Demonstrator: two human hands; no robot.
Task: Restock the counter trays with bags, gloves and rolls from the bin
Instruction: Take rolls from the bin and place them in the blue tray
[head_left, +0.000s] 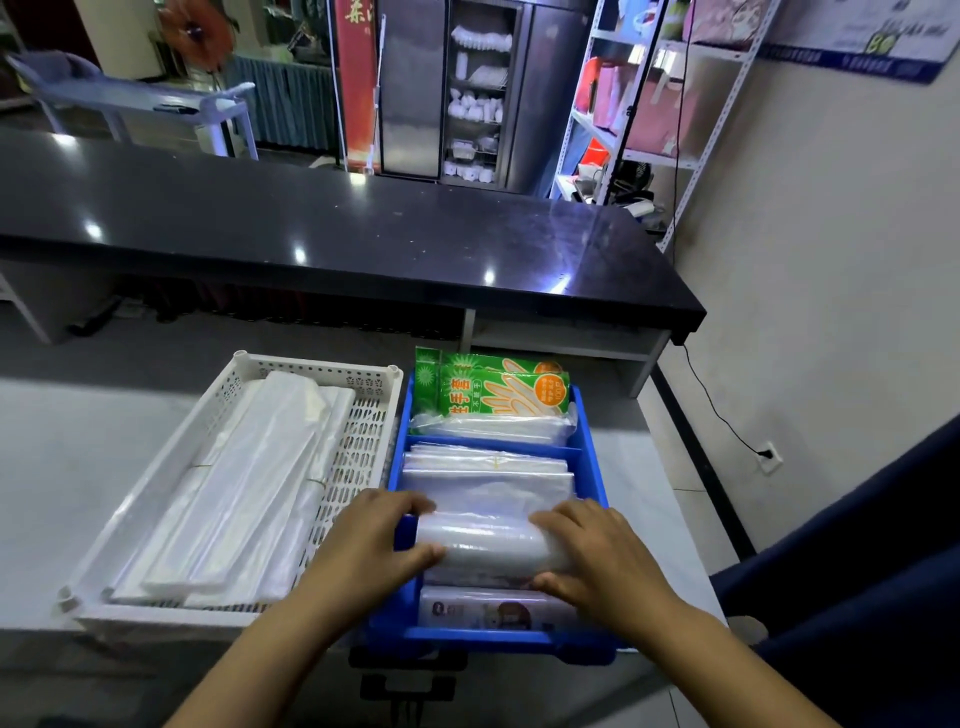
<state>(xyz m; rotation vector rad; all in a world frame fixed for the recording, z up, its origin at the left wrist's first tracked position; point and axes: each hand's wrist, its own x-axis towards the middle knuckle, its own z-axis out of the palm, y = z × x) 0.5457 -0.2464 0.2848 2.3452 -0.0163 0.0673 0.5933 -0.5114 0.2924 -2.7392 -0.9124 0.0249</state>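
Two hands are hiding the ends of the roll (488, 545) — the left hand (374, 540) is covering its 9 o'clock end, the right hand (602, 561) its 3 o'clock end, and both forearms are running off the frame at 6 o'clock. Each hand is gripping it, fingers curling over the top, thumb on the near side. Clear, glossy and cylindrical, it is lying across the blue tray (493, 636) near the 6 o'clock wall. Clear bags (488, 473) are sitting just beyond; green glove packs (498, 389) are standing at 12 o'clock. A printed pack (483, 613) under the roll is too blurred to read. At 9 o'clock, a perforated white tray (322, 370) is holding white bags (249, 483).
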